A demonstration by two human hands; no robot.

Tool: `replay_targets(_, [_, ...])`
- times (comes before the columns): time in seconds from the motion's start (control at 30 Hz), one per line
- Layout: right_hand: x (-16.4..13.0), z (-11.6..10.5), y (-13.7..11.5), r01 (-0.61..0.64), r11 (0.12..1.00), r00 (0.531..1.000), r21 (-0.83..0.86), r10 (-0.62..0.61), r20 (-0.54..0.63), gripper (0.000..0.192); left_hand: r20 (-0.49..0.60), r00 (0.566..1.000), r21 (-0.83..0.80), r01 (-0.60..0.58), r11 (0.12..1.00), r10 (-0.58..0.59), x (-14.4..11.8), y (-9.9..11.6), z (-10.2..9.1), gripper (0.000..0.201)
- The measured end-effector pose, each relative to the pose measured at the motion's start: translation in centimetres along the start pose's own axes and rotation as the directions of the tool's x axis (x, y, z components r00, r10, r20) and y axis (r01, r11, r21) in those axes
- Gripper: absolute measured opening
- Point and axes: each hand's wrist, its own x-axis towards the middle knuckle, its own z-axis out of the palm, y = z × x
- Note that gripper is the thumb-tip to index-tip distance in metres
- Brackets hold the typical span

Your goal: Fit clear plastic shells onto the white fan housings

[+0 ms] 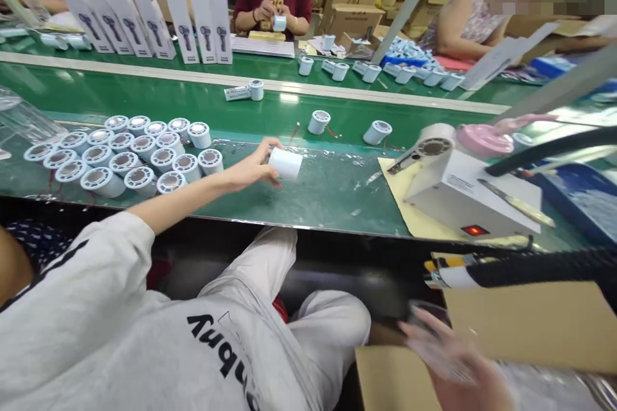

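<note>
Left hand [253,167] closed around a white cylindrical part [286,163] on the green table [318,196]; right hand [450,359] low over a cardboard box [525,321].

The left hand's fingers wrap the near end of the part, which lies on its side, resting on the table just right of a packed cluster of similar white parts [120,154] standing with their metal faces up. The right hand is blurred and seems to hold a clear plastic bag [434,340], though how far it is closed I cannot tell. To handle the part well, I judge the grip should stay on its plain side wall, clear of the cluster. A white tape dispenser [463,189] sits further right.
</note>
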Motion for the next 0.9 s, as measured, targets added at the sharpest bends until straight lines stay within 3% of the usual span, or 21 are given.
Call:
replay_targets(0.07, [-0.3, 3.4, -0.4, 0.107, 0.994, 0.994, -0.021, -0.107, 0.037, 0.037, 0.192, 0.976, -0.447, 0.177, 0.877, -0.1, -0.6, -1.3, 4.1, 0.042])
replay_targets(0.1, [-0.3, 5.1, -0.7, 0.207, 0.971, 0.977, -0.119, -0.2, 0.069, 0.033, 0.305, 0.941, -0.549, 0.301, 0.78, -0.148, -0.9, -2.0, 6.2, 0.037])
replay_targets(0.17, [0.2, 7.9, -1.5, 0.405, 0.84, 0.913, -0.362, -0.389, 0.12, 0.037, 0.495, 0.841, -0.575, 0.506, 0.643, -0.22, -1.4, -3.5, 9.9, 0.042])
replay_targets(0.2, [0.4, 8.8, -1.8, 0.472, 0.748, 0.875, -0.467, -0.46, 0.149, 0.039, 0.56, 0.793, -0.54, 0.569, 0.62, -0.24, -1.7, -4.2, 11.4, 0.044])
replay_targets(0.27, [0.8, 9.9, -2.3, 0.52, 0.575, 0.823, -0.632, -0.536, 0.19, 0.044, 0.65, 0.72, -0.428, 0.611, 0.666, -0.243, -2.1, -5.2, 13.4, 0.04])
replay_targets(0.37, [0.6, 10.1, -2.1, 0.483, 0.468, 0.83, -0.739, -0.514, 0.217, 0.05, 0.725, 0.663, -0.199, 0.461, 0.865, -0.187, -2.6, -5.4, 14.4, 0.032])
replay_targets(0.43, [0.3, 10.0, -1.5, 0.465, 0.496, 0.856, -0.733, -0.465, 0.227, 0.045, 0.711, 0.694, -0.056, 0.212, 0.976, -0.11, -2.7, -4.8, 14.2, 0.025])
replay_targets(0.5, [0.0, 10.0, -0.9, 0.462, 0.556, 0.87, -0.691, -0.433, 0.234, 0.036, 0.668, 0.744, 0.056, -0.08, 0.995, 0.022, -3.0, -4.2, 13.9, 0.02])
replay_targets(0.57, [-0.2, 10.2, -0.6, 0.459, 0.6, 0.875, -0.655, -0.431, 0.219, 0.037, 0.64, 0.755, 0.133, -0.289, 0.948, 0.14, -3.2, -3.7, 13.6, 0.02])
replay_targets(0.67, [-0.3, 10.3, -0.5, 0.441, 0.585, 0.88, -0.68, -0.433, 0.197, 0.047, 0.64, 0.748, 0.192, -0.377, 0.906, 0.175, -3.6, -3.7, 13.6, 0.02])
replay_targets(0.77, [-0.3, 10.2, -0.7, 0.419, 0.576, 0.898, -0.702, -0.379, 0.225, 0.037, 0.622, 0.755, 0.172, -0.392, 0.904, 0.21, -4.0, -4.0, 13.6, 0.02])
replay_targets(0.9, [-0.7, 9.7, -1.3, 0.385, 0.772, 0.921, -0.506, -0.285, 0.265, 0.001, 0.5, 0.82, 0.12, -0.385, 0.915, 0.279, -4.2, -4.5, 13.5, 0.04])
